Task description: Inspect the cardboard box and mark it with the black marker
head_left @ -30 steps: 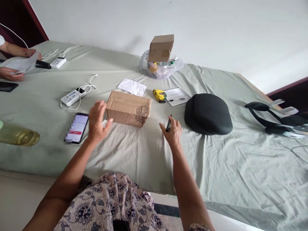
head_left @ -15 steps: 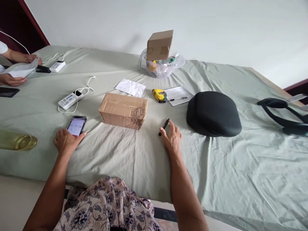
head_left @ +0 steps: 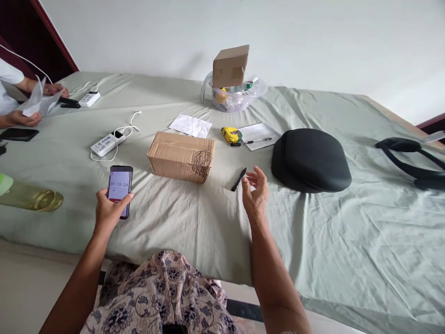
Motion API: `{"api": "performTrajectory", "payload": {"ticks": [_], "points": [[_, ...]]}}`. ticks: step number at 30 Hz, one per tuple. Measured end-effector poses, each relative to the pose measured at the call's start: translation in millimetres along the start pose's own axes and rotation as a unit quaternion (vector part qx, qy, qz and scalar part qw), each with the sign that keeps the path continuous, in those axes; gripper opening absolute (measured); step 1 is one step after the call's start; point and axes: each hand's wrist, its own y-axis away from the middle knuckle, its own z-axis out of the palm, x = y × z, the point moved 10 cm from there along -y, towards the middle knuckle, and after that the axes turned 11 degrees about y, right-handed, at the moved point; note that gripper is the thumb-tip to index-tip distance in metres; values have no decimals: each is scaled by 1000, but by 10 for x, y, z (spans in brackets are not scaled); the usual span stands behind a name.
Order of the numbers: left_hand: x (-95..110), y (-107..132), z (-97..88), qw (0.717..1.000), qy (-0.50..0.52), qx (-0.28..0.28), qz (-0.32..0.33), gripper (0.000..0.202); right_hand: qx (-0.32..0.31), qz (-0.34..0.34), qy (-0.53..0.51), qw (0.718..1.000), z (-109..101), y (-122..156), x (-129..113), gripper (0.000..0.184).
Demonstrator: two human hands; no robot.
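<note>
Fingers of my left hand (head_left: 109, 211) wrap the lower end of a phone (head_left: 120, 185), held just off the green sheet (head_left: 194, 222) near the front edge of the surface, its lit screen facing me. My right hand (head_left: 255, 192) hangs open and empty, palm turned inward and fingers loosely curled. It is just beside a black pen (head_left: 238, 179) that lies on the sheet, and does not touch it.

Past both sits a cardboard box (head_left: 181, 156), scribbled on at one end, with a black case (head_left: 310, 160) to its right and a power strip (head_left: 107, 143) to its left. Farther back lie a white paper (head_left: 190, 125), a yellow tape measure (head_left: 230, 135) and a clear bowl (head_left: 239, 99) with a smaller box (head_left: 231, 66) on top. At the far left, another person's hands (head_left: 26, 118) hold papers.

My grip on the phone is low and one-handed, so I judge it could tip out and fall onto the sheet or past the near edge. The pen could roll if my right hand brushes it.

Half a second earlier the phone lay flat under my left hand, and my right hand rested palm down by the pen. Now both are raised.
</note>
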Motion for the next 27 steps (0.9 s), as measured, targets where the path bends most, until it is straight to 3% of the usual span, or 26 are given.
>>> {"api": "performTrajectory", "payload": {"ticks": [4, 8, 11, 17, 21, 27], "points": [[233, 393, 531, 956, 273, -106, -4, 75, -121, 11, -104, 987, 193, 148, -455, 63], [726, 774, 1079, 900, 385, -203, -14, 79, -309, 18, -206, 928, 404, 620, -1071, 72], [1073, 1006, 1306, 864, 433, -257, 7, 78, -361, 54, -237, 900, 393, 983, -1339, 84], [1468, 1364, 1299, 834, 445, -311, 102, 67, -306, 94, -282, 904, 264, 1285, -1488, 78], [1462, 1499, 1225, 838, 425, -315, 134, 67, -277, 100, -304, 906, 278, 1362, -1488, 68], [1348, 1612, 1232, 846, 403, -323, 130, 64, -263, 102, -319, 905, 364, 1468, -1413, 59]]}}
